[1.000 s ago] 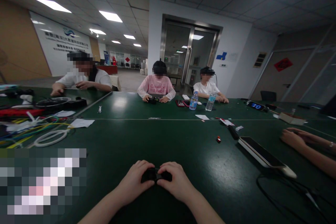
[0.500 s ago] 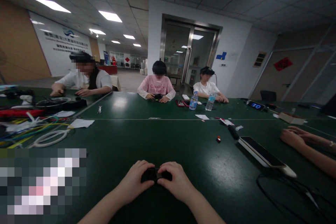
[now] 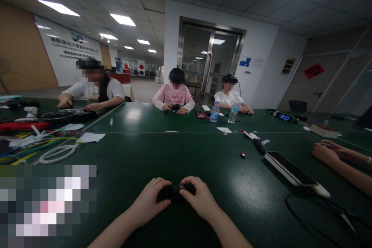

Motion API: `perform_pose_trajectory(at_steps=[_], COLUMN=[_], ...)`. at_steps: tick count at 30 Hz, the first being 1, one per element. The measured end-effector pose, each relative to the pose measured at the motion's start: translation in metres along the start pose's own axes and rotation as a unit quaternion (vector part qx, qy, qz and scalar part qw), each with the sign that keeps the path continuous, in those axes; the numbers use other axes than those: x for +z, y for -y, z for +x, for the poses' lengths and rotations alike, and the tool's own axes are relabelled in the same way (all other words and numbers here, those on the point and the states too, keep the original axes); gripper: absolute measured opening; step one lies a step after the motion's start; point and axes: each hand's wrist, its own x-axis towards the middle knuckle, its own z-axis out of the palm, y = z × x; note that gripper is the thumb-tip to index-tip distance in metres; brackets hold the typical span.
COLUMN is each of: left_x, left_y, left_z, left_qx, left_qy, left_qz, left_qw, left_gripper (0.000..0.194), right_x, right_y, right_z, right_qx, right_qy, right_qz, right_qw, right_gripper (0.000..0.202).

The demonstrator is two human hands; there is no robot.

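Right at the near side of the green table, here's the small black object, held low in front of the person, just about central between both hands. The left hand has its left end, thumb below and fingers curled over the top; the right hand grips the right end between thumb and fingers. Both grips are closed on it, one per end, which leaves the middle showing and probably keeps it steady. It's dark against dark, so I can't make out its exact form, or whether it rests on the tabletop.

Moving out: a small red item lies beyond the right hand, well apart. Further right, a white-edged device sits slantwise, a black cable looping near it. Past that, a co-worker's hands rest together. Across the table, two bottles stand upright, and far left there's a white coiled tube beside tangled wires.
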Motion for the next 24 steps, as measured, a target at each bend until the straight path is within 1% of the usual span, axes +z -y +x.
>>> perform_pose_trajectory(at_steps=[5, 10, 14, 18, 20, 24], left_x=[-0.003, -0.003, -0.003, -0.003, -0.003, -0.002], left_y=[-0.004, -0.002, -0.001, 0.0, 0.001, 0.004], left_z=[-0.001, 0.0, -0.001, -0.001, -0.001, -0.001], left_qx=[-0.015, -0.021, -0.014, -0.006, -0.006, -0.009], left_qy=[0.009, 0.016, 0.014, 0.011, 0.013, 0.016], left_qz=[-0.005, 0.001, 0.0, -0.009, -0.012, -0.01], left_qw=[1.0, 1.0, 1.0, 1.0, 1.0, 1.0], left_gripper=[0.042, 0.046, 0.046, 0.045, 0.045, 0.045], right_x=[-0.009, -0.016, -0.019, -0.022, -0.022, -0.022], right_y=[-0.002, -0.012, -0.025, -0.033, -0.034, -0.033], right_z=[0.001, 0.006, 0.012, 0.014, 0.014, 0.012], right_qx=[-0.004, 0.022, 0.051, 0.068, 0.079, 0.104], right_qy=[-0.034, -0.093, -0.157, -0.199, -0.214, -0.217], right_qz=[0.04, 0.1, 0.156, 0.215, 0.232, 0.245], right_qw=[0.999, 0.99, 0.974, 0.954, 0.946, 0.939], right_gripper=[0.016, 0.021, 0.023, 0.023, 0.023, 0.025])
